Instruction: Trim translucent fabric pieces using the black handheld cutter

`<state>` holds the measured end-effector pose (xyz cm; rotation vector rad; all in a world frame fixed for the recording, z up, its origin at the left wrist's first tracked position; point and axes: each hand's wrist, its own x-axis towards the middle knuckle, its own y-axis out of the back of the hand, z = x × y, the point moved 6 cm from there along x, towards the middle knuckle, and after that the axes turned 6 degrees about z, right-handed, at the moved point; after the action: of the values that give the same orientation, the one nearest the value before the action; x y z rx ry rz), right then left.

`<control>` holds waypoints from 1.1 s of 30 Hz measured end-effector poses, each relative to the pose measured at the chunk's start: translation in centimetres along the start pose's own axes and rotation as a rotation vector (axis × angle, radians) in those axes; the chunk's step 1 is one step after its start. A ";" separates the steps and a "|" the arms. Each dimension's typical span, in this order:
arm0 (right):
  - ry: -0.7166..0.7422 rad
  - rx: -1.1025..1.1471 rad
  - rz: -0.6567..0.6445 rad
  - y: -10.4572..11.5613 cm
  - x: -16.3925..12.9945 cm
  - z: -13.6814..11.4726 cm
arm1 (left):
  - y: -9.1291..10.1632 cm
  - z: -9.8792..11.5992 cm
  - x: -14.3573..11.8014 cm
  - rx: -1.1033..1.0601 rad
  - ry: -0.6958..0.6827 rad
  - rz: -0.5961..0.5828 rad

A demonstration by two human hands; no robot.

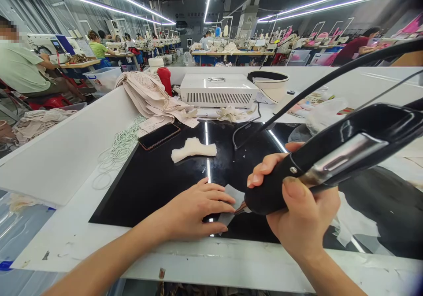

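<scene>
My left hand lies palm down with its fingers stretched out, pressing on a thin, greyish-white piece of material on the black glossy board. My right hand is wrapped round a thick black electric hot knife with a silvery lever along its body. Its narrow, copper-coloured metal tip points down left and meets the thin piece close to my left fingertips. Part of that piece is hidden under my fingers. Beyond my left hand, a cream, fuzzy cut piece rests on the board.
A phone and tangled pale green cord lie at the left, near stacked beige fabric pieces. A white vented box stands at the back. The tool's black cable arches overhead. White scraps lie right. Other people sit at sewing machines beyond.
</scene>
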<state>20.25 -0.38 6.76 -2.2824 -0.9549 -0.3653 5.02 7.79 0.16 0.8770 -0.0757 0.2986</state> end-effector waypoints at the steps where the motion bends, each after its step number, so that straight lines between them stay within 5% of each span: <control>1: -0.003 0.004 -0.006 0.0 -0.1 0.1 | 0.0 0.0 0.0 0.002 -0.001 -0.001; 33: -0.059 0.030 -0.116 -1.2 -2.4 0.2 | -0.4 -0.5 0.4 -0.022 -0.043 -0.024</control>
<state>17.72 -0.94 6.03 -2.2276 -1.1185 -0.3322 5.45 7.98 -0.38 0.8620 -0.1076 0.2559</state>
